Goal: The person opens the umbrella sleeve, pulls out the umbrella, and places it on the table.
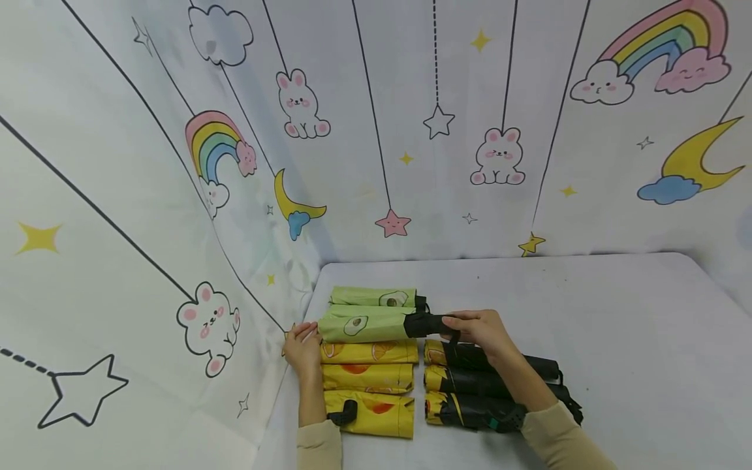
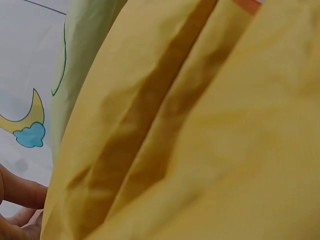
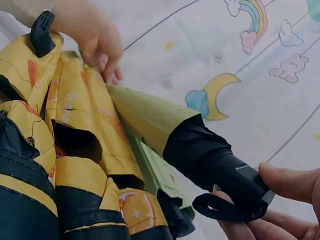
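A folded green umbrella (image 1: 367,324) with an avocado print lies crosswise between the two hands. My right hand (image 1: 483,331) grips its black handle (image 3: 240,182), thumb on one side and fingers on the other, beside a looped wrist strap (image 3: 220,207). At the opposite end, my left hand (image 1: 303,349) pinches the tip of the green fabric with bent fingers. Behind it lies a second green avocado-print umbrella (image 1: 358,296). In the left wrist view, yellow fabric (image 2: 165,130) fills most of the picture and hides much of the left hand.
Several yellow fruit-print fabric rolls (image 1: 369,378) lie stacked in a column nearer the body. Right of them, several black rolls (image 1: 478,383) with yellow ends lie under the right forearm. The white table (image 1: 623,326) meets a cartoon-print curtain (image 1: 376,163) at the back and left.
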`<state>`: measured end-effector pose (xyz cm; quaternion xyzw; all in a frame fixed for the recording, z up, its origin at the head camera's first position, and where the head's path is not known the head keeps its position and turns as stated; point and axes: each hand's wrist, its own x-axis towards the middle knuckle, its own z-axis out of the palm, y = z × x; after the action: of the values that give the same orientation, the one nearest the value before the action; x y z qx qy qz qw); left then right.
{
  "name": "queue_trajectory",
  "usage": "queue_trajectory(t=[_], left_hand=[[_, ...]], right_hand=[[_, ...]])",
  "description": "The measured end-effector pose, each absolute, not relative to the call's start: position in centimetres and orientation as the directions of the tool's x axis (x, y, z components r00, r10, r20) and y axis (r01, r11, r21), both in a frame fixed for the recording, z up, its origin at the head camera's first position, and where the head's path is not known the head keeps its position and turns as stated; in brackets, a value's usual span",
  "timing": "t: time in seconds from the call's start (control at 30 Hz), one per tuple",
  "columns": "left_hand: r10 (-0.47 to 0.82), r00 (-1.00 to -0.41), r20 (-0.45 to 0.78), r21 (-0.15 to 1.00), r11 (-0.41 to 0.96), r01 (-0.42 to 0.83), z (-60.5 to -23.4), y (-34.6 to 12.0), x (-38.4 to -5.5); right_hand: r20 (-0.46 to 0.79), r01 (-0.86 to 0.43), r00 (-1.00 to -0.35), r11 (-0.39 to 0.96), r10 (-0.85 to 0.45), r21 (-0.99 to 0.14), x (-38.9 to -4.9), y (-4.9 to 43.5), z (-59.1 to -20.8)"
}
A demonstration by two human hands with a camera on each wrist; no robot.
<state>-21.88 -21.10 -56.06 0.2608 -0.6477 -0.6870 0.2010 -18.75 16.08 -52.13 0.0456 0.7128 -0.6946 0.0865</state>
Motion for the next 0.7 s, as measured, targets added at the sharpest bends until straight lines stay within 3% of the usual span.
queue_trajectory(t=[0.7], left_hand=[[-0.625,-0.775,-0.095,0.995,-0.070,-0.065,-56.0,-21.0,-21.9]], right_hand=[[-0.200,0.199,-0.980,0.047,-0.019,-0.979,-18.0,18.3,-52.3]])
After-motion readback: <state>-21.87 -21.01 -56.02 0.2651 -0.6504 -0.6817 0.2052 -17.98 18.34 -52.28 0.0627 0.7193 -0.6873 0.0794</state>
